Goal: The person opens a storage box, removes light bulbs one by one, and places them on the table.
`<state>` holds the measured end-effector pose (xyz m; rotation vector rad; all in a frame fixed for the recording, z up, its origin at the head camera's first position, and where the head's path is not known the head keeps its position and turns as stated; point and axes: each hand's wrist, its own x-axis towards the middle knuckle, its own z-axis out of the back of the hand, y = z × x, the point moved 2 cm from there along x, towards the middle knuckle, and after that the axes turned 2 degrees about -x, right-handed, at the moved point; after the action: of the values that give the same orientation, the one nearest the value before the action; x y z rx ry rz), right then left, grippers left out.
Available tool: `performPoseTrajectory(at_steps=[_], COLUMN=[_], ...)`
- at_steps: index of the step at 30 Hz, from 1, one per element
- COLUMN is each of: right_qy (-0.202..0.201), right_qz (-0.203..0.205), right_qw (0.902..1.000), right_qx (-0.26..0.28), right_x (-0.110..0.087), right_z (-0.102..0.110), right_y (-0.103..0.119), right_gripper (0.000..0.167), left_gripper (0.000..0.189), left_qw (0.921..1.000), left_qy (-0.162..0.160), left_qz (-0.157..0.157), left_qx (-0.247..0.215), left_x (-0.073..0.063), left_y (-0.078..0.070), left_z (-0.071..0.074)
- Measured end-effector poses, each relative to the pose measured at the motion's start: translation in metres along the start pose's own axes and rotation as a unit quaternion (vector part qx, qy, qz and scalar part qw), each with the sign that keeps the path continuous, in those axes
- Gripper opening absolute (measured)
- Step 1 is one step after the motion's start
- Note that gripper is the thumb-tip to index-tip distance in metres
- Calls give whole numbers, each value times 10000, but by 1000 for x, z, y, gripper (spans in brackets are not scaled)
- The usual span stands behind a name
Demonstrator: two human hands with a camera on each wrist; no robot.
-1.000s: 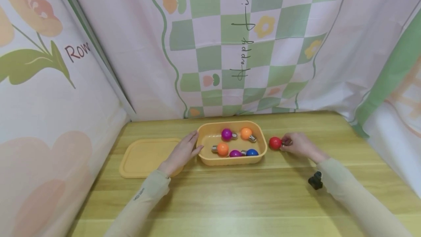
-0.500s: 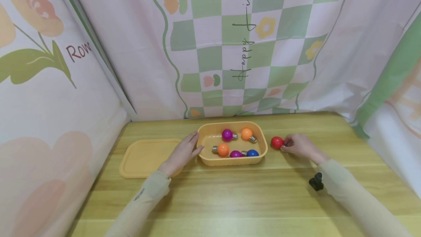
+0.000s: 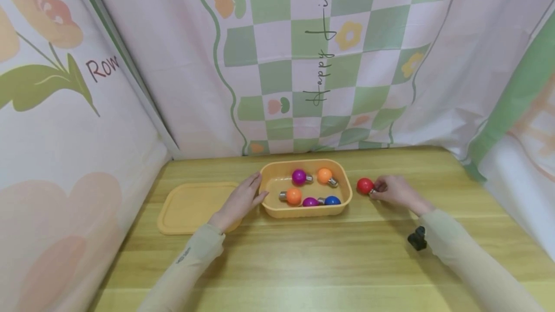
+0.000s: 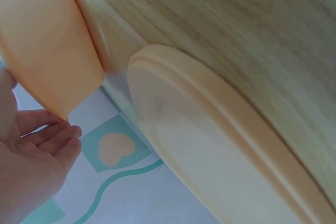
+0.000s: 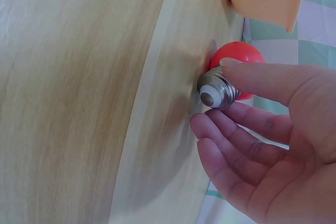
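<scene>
My left hand point(image 3: 242, 201) rests against the left end of a yellow plastic box point(image 3: 277, 212), fingers along the rim and thumb near the front corner. In the left wrist view its fingertips touch the box's point(image 4: 47, 35) edge. To the right of the box, my right hand point(image 3: 395, 191) pinches a red light bulb point(image 3: 365, 186) by its metal screw base. The right wrist view shows the thumb over the bulb's base point(image 5: 215, 90), the red globe pointing away, close over the table. Inside the box lie two orange bulbs point(image 3: 294, 196), two purple bulbs point(image 3: 299, 177) and a blue bulb point(image 3: 332, 201).
A flat yellow lid point(image 3: 195, 208) lies on the wooden table point(image 3: 312, 264) left of the box, partly under my left wrist in the head view. A small black device point(image 3: 417, 239) shows at my right sleeve. Printed curtains point(image 3: 277, 76) stand behind and beside the table.
The red bulb in my right hand has shifted slightly to the right and up in the head view, and more of its base shows. My left hand and the box keep their place.
</scene>
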<state>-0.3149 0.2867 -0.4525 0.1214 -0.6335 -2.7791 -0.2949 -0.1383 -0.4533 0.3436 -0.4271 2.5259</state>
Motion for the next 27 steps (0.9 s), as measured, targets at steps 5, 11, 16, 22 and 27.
performPoseTrajectory(at_steps=[5, 11, 16, 22, 27], right_qy=[-33, -16, 4, -15, -119], right_qz=[-17, -104, -234, -155, 136], right_qw=[10000, 9999, 9997, 9998, 9997], right_qx=[-29, -55, -82, -140, -152], right_x=[0, -1, -3, -4, 0], right_z=[1, 4, 10, 15, 23], right_y=[-2, -2, 5, 11, 14], right_gripper=[36, 40, 45, 44, 40], left_gripper=[58, 57, 58, 58, 58], left_qw=[10000, 9999, 9999, 9999, 9999], left_qy=[-57, -86, -19, 31, 46], left_qz=[-1, -2, 39, 61, 37], left_qx=[-59, -77, -96, -102, -124], left_x=[0, 0, -1, -2, -1], left_y=[0, -1, -1, -1, -1], left_z=[0, 1, 1, 1, 2])
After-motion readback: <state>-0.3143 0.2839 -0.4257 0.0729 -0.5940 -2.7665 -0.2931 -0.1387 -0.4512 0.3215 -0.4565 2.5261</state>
